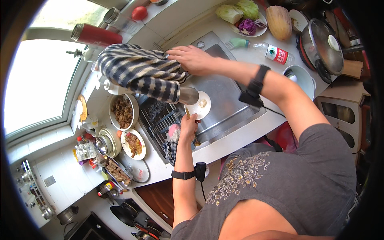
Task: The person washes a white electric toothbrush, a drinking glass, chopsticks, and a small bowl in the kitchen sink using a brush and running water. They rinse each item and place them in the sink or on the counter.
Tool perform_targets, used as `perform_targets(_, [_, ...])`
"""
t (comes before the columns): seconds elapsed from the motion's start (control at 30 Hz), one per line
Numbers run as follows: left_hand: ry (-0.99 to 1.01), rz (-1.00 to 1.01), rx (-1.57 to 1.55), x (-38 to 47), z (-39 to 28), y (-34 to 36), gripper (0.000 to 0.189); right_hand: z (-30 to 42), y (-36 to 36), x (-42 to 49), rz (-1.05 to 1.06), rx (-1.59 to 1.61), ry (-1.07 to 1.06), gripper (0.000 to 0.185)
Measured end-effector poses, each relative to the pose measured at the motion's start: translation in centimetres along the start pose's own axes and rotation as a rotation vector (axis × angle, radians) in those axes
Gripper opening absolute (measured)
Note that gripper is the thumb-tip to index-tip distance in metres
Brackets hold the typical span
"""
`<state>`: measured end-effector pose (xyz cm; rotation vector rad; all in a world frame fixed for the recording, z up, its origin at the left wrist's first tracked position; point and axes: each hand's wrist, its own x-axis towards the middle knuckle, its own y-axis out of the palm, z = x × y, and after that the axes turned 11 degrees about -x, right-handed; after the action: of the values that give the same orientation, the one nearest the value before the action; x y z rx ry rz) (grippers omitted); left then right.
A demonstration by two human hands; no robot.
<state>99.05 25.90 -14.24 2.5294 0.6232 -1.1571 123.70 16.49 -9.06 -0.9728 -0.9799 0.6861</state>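
Observation:
My left hand point(189, 125) grips the rim of a small white plate point(205, 111) with a pale bit of food on it, above the left edge of the steel sink basin point(222, 90). A thin yellowish handle point(187, 112) stands at my left thumb; what it belongs to is unclear. Over the plate points the grey metal end point(189, 95) of what looks like a faucet, wrapped in a black-and-cream checked cloth point(138, 70). My right hand point(193, 59), slightly blurred, lies with fingers stretched over the cloth's top edge, by a small metal lever point(166, 56).
Left of the basin are a drain rack point(162, 120), a bowl of brown food point(121, 112) and a plate of food scraps point(134, 144). At the upper right stand a vegetable plate point(260, 31), a squash point(278, 22), a plastic bottle point(277, 54), a white pot point(309, 81) and a lidded pan point(322, 48).

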Motion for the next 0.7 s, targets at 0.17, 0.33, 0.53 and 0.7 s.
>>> perform_targets(0.17, [-0.016,0.036,0.072,2.8,0.6,0.8,0.026,-4.5,4.3,7.0,0.221,-0.186,-0.387,0.056])
perform_targets(0.33, [-0.201,0.025,-0.001,6.6,2.4,0.6,0.024,-4.6,6.4,8.5,0.286,-0.466,-0.404,0.043])
perform_targets(0.53, [-0.375,-0.058,-0.118,11.1,5.8,0.5,0.016,-4.6,5.0,7.4,0.377,-0.554,-0.375,0.03])
perform_targets(0.7, [-0.433,-0.13,-0.202,13.8,8.7,0.2,0.016,-5.2,4.6,4.6,0.3,-0.282,-0.154,0.052])
